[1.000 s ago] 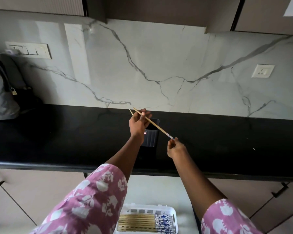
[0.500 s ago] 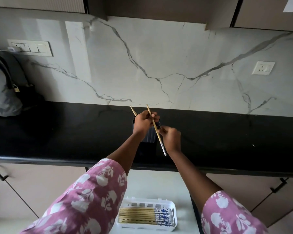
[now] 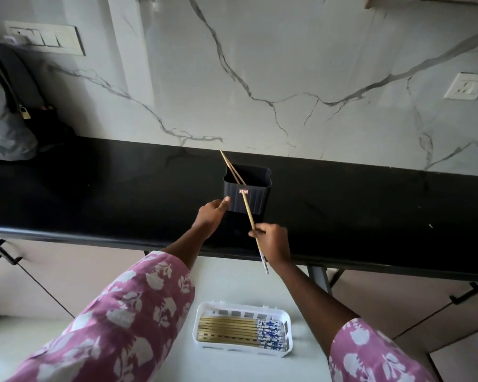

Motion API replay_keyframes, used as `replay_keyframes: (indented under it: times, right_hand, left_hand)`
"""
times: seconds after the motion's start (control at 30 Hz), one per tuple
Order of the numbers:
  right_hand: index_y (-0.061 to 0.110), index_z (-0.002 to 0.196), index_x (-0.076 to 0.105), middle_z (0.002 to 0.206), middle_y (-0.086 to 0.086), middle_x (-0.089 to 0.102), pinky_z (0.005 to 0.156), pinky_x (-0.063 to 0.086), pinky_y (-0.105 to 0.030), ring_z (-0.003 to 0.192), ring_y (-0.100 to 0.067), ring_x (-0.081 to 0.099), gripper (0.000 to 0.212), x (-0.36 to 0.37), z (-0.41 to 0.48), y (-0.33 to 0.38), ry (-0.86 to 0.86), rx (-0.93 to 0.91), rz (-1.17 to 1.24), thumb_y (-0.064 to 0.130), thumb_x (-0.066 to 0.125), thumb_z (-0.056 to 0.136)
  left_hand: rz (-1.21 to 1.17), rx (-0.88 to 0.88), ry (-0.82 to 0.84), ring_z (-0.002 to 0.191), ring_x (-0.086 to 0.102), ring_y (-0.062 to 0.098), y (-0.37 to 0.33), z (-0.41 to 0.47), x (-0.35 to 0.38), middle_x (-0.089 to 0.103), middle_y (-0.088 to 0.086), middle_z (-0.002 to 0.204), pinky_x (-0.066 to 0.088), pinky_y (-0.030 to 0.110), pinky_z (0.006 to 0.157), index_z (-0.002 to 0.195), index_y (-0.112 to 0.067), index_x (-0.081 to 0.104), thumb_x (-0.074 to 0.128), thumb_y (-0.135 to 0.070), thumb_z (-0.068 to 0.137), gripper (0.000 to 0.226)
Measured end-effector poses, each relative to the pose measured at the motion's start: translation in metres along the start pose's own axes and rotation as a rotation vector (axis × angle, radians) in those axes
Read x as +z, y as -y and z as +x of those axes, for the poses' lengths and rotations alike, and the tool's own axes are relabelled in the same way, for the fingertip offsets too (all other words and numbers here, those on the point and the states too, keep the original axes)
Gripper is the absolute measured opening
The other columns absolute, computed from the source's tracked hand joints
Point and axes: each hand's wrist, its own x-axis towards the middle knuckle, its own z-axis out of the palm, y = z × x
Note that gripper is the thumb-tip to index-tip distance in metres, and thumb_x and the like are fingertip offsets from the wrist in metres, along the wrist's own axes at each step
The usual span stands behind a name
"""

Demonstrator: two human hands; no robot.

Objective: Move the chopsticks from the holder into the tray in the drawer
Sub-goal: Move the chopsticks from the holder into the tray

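A dark ribbed holder (image 3: 255,198) stands on the black counter (image 3: 370,216), and one bamboo chopstick (image 3: 226,160) leans out of its left corner. My right hand (image 3: 272,244) pinches another chopstick (image 3: 248,213) near its lower third. That stick slants across the holder's front, with its blue-patterned end down past the counter edge. My left hand (image 3: 211,213) is beside the holder's lower left corner, one fingertip touching it. Below, a white tray (image 3: 204,312) in the open drawer (image 3: 232,282) holds several chopsticks (image 3: 232,330) lying side by side.
A grey bag (image 3: 3,128) and a black bag with a padlock sit at the counter's far left. A switch panel (image 3: 44,37) and a socket (image 3: 467,85) are on the marble wall. Black cabinet handles (image 3: 3,250) flank the drawer.
My right hand took the chopstick and drew it down toward me. My left hand let go of it and dropped to the holder's lower left. My view tilted downward.
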Motion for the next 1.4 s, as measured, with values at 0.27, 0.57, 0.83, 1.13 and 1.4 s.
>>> replay_keyframes:
  times: [0.27,0.57,0.83,1.13,1.4]
  right_hand:
    - [0.007,0.077,0.072,0.05,0.005,0.058,0.052,0.031,-0.019,0.048,-0.004,0.045,0.008,0.043,-0.045,-0.051,0.291,0.148,-0.018,0.014,0.068,0.079]
    - [0.004,0.086,0.069,0.091,-0.014,0.072,0.07,0.049,-0.033,0.091,-0.034,0.065,0.017,0.084,-0.083,-0.095,0.621,0.014,-0.38,0.014,0.055,0.087]
    - [-0.002,0.111,0.06,0.119,-0.024,0.06,0.092,0.045,-0.036,0.112,-0.034,0.058,0.031,0.108,-0.097,-0.112,0.794,0.04,-0.551,0.009,0.035,0.098]
    - [0.0,0.103,0.063,0.114,-0.021,0.064,0.087,0.049,-0.037,0.109,-0.035,0.061,0.028,0.125,-0.093,-0.112,0.902,-0.115,-0.668,0.005,0.037,0.094]
    - [-0.003,0.113,0.058,0.123,-0.024,0.059,0.096,0.043,-0.038,0.117,-0.034,0.056,0.032,0.132,-0.1,-0.11,0.878,-0.112,-0.633,0.008,0.032,0.099]
  left_hand:
    - [0.606,-0.149,0.105,0.148,-0.001,0.03,0.068,0.024,-0.004,0.005,0.007,0.161,0.003,0.045,0.118,0.15,-0.022,0.022,0.032,-0.051,0.098,0.061]
    - [0.71,-0.36,0.311,0.14,-0.026,0.041,0.085,0.028,-0.005,-0.026,-0.007,0.156,-0.005,0.064,0.11,0.147,-0.045,-0.009,0.033,-0.081,0.079,0.088]
    - [0.715,-0.398,0.306,0.14,-0.028,0.041,0.086,0.034,-0.001,-0.029,-0.012,0.155,-0.006,0.064,0.11,0.145,-0.05,-0.01,0.045,-0.084,0.07,0.099]
    - [0.721,-0.407,0.344,0.138,-0.029,0.043,0.086,0.038,-0.004,-0.032,-0.01,0.154,-0.006,0.066,0.109,0.144,-0.05,-0.013,0.052,-0.084,0.064,0.109]
    - [0.719,-0.396,0.36,0.138,-0.03,0.044,0.09,0.04,-0.005,-0.033,-0.009,0.153,-0.006,0.067,0.109,0.144,-0.049,-0.014,0.052,-0.085,0.062,0.111]
